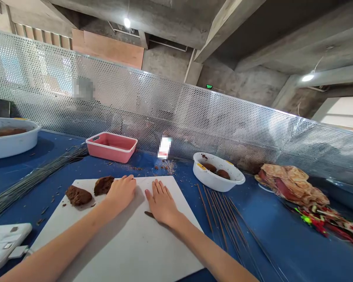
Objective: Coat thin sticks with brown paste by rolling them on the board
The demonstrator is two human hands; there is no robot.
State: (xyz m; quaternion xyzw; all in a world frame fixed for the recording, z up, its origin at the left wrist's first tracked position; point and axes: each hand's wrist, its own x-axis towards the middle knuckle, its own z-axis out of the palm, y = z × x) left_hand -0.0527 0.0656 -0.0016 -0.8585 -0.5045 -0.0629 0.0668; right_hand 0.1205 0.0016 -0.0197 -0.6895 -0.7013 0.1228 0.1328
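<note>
My right hand [163, 201] lies flat on a white board [129, 243], fingers stretched out and thumb apart. From under its palm sticks out the tip of a thin brown roll [149, 214] of clay-like material; the rest is hidden. Towards the board's far edge, my left hand [123, 192] is closed with curled fingers, and whatever they hold is out of sight. Just left of that hand sits a crumbly brown lump [103, 185], partly covered by it. A second brown clay-like lump [79, 196] rests farther left, with crumbs around it.
Thin sticks with brown-coated ends [220, 203] lie right of the board. A white basin [217, 182] holds brown lumps. Left are a pink tray [113, 147], a grey wire bundle [32, 180], another basin [14, 145] and a white device [7, 243]. A perforated metal screen [176, 105] stands behind.
</note>
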